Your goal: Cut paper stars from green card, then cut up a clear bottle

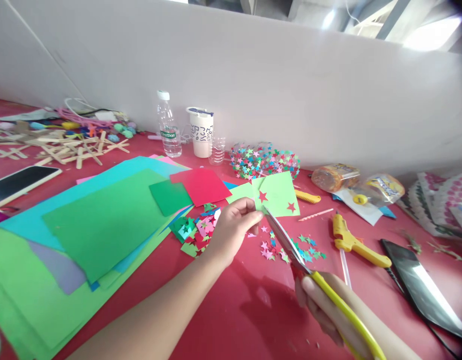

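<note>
My left hand [234,225] is closed in a pinch at the lower left edge of a light green paper piece [278,182]. Two red paper stars [291,207] show against that green piece. In my right hand [324,300] is a pair of scissors [289,242] with yellow handles, its blade tips close to my left fingertips. The blades look nearly together. Cut paper stars [308,250] in several colours lie beyond the blades, and a pile of coloured scraps [200,232] is left of my left hand. Exactly what my left fingertips cover is hidden.
Coloured paper sheets [103,220] spread over the left of the red table. Behind stand a water bottle [168,125], a white cup [200,132] and star-covered plastic rings [264,160]. To the right lie a yellow glue gun [356,242], a utility knife [308,196] and a black phone-like device [418,280].
</note>
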A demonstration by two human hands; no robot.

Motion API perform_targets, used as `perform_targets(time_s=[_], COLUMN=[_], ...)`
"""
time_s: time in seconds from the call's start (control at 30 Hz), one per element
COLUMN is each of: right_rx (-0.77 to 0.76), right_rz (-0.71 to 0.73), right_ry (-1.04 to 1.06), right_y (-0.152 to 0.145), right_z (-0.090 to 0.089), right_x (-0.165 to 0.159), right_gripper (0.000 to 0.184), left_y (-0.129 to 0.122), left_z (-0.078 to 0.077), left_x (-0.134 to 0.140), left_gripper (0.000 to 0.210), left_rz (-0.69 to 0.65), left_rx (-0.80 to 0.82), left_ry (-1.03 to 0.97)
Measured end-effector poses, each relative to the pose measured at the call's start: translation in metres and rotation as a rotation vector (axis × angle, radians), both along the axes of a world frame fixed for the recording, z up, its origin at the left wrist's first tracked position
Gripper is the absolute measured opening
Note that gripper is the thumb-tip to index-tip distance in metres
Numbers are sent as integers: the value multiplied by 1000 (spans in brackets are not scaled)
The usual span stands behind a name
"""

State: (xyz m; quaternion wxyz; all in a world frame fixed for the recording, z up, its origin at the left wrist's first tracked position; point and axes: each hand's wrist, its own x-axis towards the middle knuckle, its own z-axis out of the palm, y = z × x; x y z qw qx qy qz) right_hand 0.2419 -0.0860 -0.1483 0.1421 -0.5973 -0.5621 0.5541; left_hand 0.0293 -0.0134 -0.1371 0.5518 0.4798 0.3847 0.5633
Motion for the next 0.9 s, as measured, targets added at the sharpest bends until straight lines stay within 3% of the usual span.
perform_targets(time_s=[0.3,0.9], right_rx=[61,112], right_rz=[-46,48], right_ry=[-46,-146], right_y=[-6,1], right_z=[8,25], right_x=[2,-13], right_gripper=[59,65], left_y=[2,3], left_z=[0,1], left_x=[-3,-6], left_gripper=[16,15], left_rz=[-79,-105], left_rx=[19,8], left_ry=[-1,-41])
